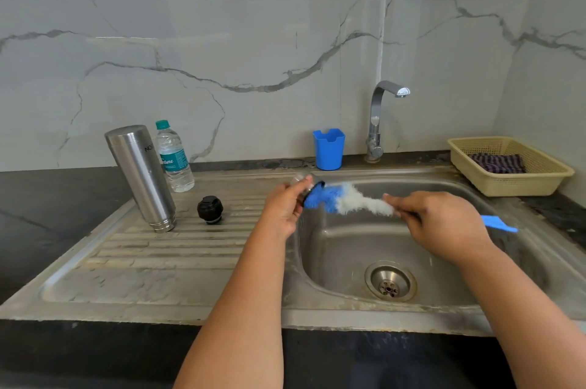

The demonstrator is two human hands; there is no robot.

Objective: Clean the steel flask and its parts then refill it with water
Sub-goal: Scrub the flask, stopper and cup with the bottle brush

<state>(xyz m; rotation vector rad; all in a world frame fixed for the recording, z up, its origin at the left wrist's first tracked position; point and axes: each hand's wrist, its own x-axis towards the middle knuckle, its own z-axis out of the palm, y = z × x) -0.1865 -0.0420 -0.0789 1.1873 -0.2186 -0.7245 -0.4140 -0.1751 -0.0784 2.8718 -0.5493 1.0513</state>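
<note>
With the left hand [283, 206] pinching the small steel flask cup [306, 182] and the right hand [440, 223] gripping the blue-and-white bottle brush [345, 200], a hard scrub could knock the wet cup into the steel sink [345, 249]

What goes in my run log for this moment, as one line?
step: scrubbing flask cap | left hand: holds cap | right hand: holds bottle brush | flask: inverted on drainboard

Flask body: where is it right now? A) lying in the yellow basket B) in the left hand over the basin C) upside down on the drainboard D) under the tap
C: the flask stands mouth-down on the drainboard beside the black stopper, while the left hand holds only the steel cap.
</note>
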